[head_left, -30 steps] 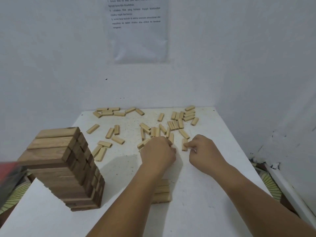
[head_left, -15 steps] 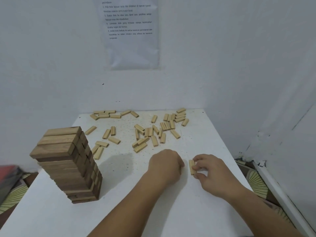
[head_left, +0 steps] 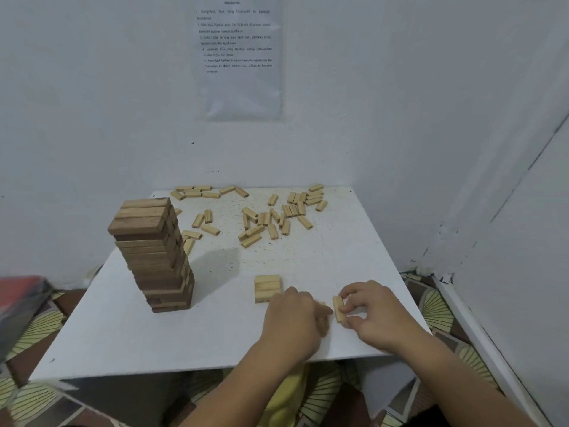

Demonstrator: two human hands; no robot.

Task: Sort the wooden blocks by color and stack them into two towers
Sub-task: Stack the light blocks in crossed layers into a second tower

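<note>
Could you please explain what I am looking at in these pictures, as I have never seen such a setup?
There is no machine here: a person works with bare hands, filmed by a camera worn on the head, looking forward and down. On the white table stands a tall tower of dark wooden blocks, and near the hands a low stack of light blocks. More loose light blocks lie scattered at the far side. The right hand pinches one light block. The left hand lies knuckles-up beside it; whether it holds anything is hidden. A printed sheet hangs on the wall.
</note>
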